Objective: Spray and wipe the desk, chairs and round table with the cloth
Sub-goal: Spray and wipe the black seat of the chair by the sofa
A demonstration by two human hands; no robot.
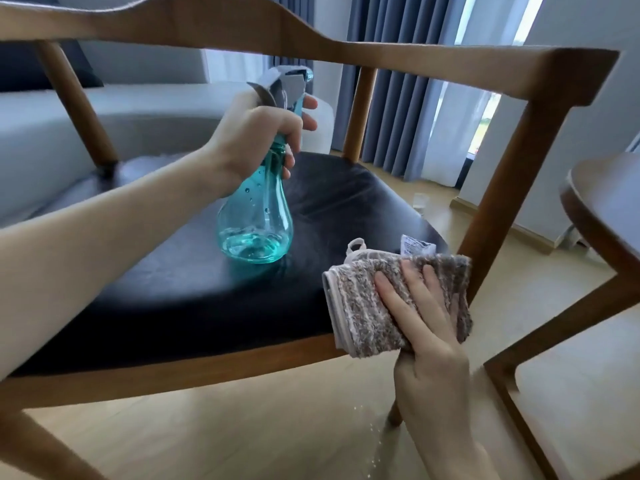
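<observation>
I'm on one of the chairs [346,53] now, at the spraying part: my left hand [263,133] has the spray bottle [256,216] up over the black seat [194,271], nozzle aimed across it toward the far rail of the chair. The bottle hangs just above the seat's middle, and I judge the seat is getting its mist before the wipe (a few pale droplets show on the floor [242,445] below the seat's front edge). My left fingers are curled tight round the bottle's neck, with the index and middle fingers stretched forward over the trigger; whether the trigger is squeezed fully I cannot tell. My right hand [426,327] holds the folded cloth [363,306] at the seat's front right corner, fingers laid flat and close together across its top, thumb tucked under out of sight, so it is a flat pinch rather than a fist. The cloth rests at the seat's edge, its white tag and loop pointing inward over the seat. Next I expect to lift the bottle clear of the seat and sweep the cloth across the leather, pressing evenly, then along the wooden frame
</observation>
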